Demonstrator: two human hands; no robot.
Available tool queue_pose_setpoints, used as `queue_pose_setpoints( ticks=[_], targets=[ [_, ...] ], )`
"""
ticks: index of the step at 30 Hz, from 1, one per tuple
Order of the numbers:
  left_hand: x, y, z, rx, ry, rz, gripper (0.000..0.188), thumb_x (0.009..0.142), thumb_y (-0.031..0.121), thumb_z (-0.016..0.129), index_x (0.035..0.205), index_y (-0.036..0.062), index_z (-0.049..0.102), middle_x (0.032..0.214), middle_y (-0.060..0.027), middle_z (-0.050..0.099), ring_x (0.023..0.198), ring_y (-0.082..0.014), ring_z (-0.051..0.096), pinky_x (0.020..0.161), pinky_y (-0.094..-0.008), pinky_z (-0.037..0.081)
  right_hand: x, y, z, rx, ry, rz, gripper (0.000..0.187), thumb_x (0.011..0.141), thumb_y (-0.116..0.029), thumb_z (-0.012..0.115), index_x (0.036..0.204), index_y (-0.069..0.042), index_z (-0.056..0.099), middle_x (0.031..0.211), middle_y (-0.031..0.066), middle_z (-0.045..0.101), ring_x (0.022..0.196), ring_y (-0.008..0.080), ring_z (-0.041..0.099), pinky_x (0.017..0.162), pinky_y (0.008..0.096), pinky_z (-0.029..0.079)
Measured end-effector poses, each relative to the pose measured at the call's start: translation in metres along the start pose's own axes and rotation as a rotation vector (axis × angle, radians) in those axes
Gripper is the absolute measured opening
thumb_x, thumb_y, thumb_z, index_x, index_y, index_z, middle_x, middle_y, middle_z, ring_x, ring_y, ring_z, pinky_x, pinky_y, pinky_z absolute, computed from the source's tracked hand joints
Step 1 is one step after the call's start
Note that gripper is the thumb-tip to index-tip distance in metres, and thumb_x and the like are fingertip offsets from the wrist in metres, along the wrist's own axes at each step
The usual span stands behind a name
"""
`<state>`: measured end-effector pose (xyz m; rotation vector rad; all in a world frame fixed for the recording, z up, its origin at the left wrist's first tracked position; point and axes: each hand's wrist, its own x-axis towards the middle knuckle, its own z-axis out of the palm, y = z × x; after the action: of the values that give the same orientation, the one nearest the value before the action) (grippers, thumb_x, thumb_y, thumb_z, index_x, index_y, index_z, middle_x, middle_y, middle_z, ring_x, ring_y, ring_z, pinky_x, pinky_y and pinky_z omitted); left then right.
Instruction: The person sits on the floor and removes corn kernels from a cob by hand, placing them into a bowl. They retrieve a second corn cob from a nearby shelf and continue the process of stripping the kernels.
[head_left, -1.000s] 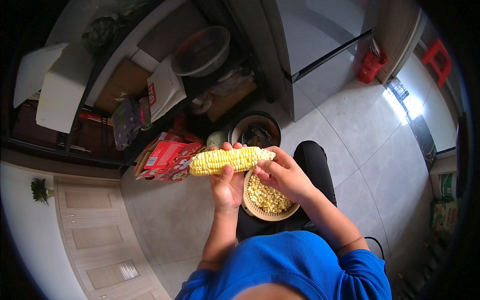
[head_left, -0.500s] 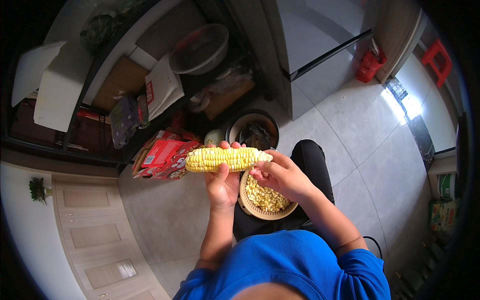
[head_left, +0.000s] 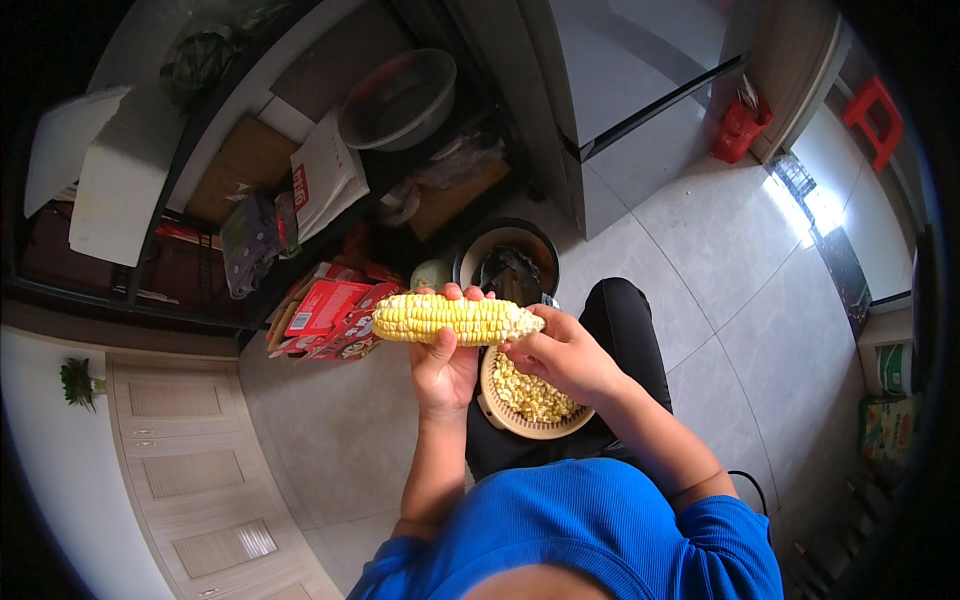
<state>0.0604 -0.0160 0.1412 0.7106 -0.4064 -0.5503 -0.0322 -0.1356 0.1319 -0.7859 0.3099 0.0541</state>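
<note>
A pale yellow corn cob [head_left: 445, 319] lies level across the front of me, its rows of kernels facing up. My left hand [head_left: 446, 372] is closed round its middle, thumb on the near side and fingertips showing over the far side. At the cob's right, narrower end, my right hand [head_left: 562, 352] grips with thumb and bent fingers; whether a loose kernel is between them is hidden. Below the cob, a beige plastic basket [head_left: 541, 432] rests on my lap, holding many loose corn kernels [head_left: 530, 392]. My right hand covers part of its rim.
Beyond my knees stands a round bin [head_left: 458, 268] with a dark liner. Red cardboard boxes [head_left: 325, 308] lie left of it, under a dark shelf carrying a clear plastic bowl [head_left: 400, 100]. A grey fridge [head_left: 640, 70] is at the far right, near a red bag [head_left: 742, 125].
My right hand's fingers have shifted slightly and curled in more at the cob's narrow end. The cob and my left hand stay almost in place.
</note>
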Motion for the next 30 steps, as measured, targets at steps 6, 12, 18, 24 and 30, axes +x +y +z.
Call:
queue_pose_setpoints(
  ticks=[6, 12, 18, 24, 30],
  targets=[
    [0.006, 0.008, -0.011, 0.030, -0.197, -0.003, 0.050, 0.076, 0.011, 0.067, 0.116, 0.0131, 0.037, 0.104, -0.0071, 0.047, 0.104, -0.0260, 0.045, 0.101, -0.0456, 0.030, -0.002, -0.007, -0.001, 0.247, -0.088, 0.072, 0.025, 0.089, -0.010, 0.047, 0.108, 0.006, 0.044, 0.101, 0.0122, 0.052, 0.092, 0.0152, 0.056, 0.084, 0.0271, 0.047],
    [0.008, 0.014, -0.013, 0.092, -0.305, -0.001, 0.052, 0.072, 0.009, 0.070, 0.112, 0.0131, 0.037, 0.100, -0.0074, 0.050, 0.102, -0.0272, 0.047, 0.099, -0.0459, 0.032, 0.000, -0.005, -0.003, 0.181, -0.127, 0.087, 0.022, 0.089, -0.010, 0.047, 0.106, 0.004, 0.045, 0.099, 0.0107, 0.052, 0.090, 0.0145, 0.056, 0.083, 0.0263, 0.046],
    [0.009, 0.015, -0.014, 0.065, -0.313, -0.016, 0.051, 0.072, 0.009, 0.070, 0.111, 0.0133, 0.038, 0.100, -0.0073, 0.050, 0.101, -0.0275, 0.048, 0.099, -0.0464, 0.032, -0.003, -0.007, -0.001, 0.219, -0.128, 0.085, 0.017, 0.088, -0.008, 0.048, 0.103, 0.001, 0.046, 0.098, 0.0089, 0.052, 0.091, 0.0139, 0.055, 0.082, 0.0256, 0.046],
    [0.009, 0.015, -0.013, 0.051, -0.294, -0.021, 0.053, 0.072, 0.009, 0.069, 0.114, 0.0136, 0.038, 0.100, -0.0072, 0.050, 0.101, -0.0268, 0.047, 0.100, -0.0464, 0.030, -0.001, -0.007, 0.001, 0.223, -0.100, 0.091, 0.019, 0.085, -0.005, 0.049, 0.102, 0.002, 0.046, 0.099, 0.0095, 0.053, 0.094, 0.0149, 0.055, 0.084, 0.0257, 0.046],
    [0.009, 0.015, -0.017, -0.034, -0.232, -0.043, 0.054, 0.069, 0.009, 0.069, 0.113, 0.0134, 0.038, 0.100, -0.0065, 0.048, 0.101, -0.0257, 0.046, 0.101, -0.0453, 0.029, -0.006, -0.005, 0.002, 0.144, -0.125, 0.067, 0.025, 0.084, -0.005, 0.049, 0.107, 0.004, 0.046, 0.104, 0.0125, 0.054, 0.095, 0.0168, 0.056, 0.084, 0.0260, 0.046]
  ],
)
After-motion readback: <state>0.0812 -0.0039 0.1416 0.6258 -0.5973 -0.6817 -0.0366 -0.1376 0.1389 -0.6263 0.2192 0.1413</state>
